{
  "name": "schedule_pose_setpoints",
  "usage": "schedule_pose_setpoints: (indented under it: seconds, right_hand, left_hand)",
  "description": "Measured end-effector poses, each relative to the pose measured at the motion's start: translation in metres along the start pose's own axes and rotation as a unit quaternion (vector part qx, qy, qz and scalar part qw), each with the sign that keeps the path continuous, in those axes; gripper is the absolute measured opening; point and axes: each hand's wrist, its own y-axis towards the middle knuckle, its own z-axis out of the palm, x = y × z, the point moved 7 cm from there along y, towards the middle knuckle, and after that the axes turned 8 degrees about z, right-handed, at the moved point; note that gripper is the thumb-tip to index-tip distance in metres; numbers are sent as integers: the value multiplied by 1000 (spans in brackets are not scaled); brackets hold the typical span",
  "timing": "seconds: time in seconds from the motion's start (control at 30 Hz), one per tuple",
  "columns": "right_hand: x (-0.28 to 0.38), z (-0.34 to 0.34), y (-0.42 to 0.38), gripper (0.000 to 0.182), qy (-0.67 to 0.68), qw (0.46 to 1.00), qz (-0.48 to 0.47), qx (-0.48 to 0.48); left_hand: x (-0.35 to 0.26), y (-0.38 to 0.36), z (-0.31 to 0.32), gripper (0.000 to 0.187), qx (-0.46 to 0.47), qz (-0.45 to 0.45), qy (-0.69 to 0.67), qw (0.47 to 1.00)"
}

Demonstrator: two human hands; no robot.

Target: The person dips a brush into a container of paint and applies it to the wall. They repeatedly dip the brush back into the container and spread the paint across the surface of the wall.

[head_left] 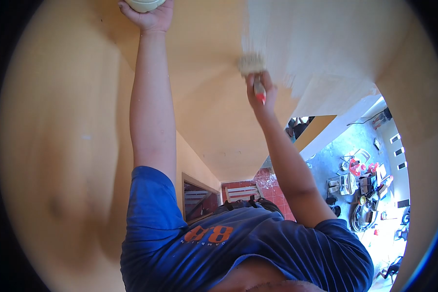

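Observation:
At the top edge, my left hand [153,18] is wrapped under a pale, rounded container [145,4], which is cut off by the frame, so its inside is hidden. My right hand [263,92] grips a wide brush [251,64] by its handle, whose end is red. The brush's pale bristles are at the wall, beside the border between a yellow-orange surface [204,63] and a streaky whitish coat [316,44]. Both arms are stretched out ahead of my blue shirt.
Far below on the right, tools, bags and other items [360,185] lie scattered on a bright floor. Under me are a red tiled floor [288,210] and a slatted wooden piece [243,193]. A framed opening [184,190] is near my left side.

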Motion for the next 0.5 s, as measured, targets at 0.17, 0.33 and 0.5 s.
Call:
schedule_pose_setpoints:
  seconds: [0.17,0.33,0.5]
  right_hand:
    - [-9,-11,-18,16,9,989,143,-22]
    - [70,-5,101,17,53,988,76,-127]
    - [103,-6,127,13,184,973,-30,-136]
  left_hand:
    - [0,2,-1,76,12,8,17,1000]
    - [-1,3,-8,74,6,20,31,999]
    - [0,0,-4,75,-7,1,16,1000]
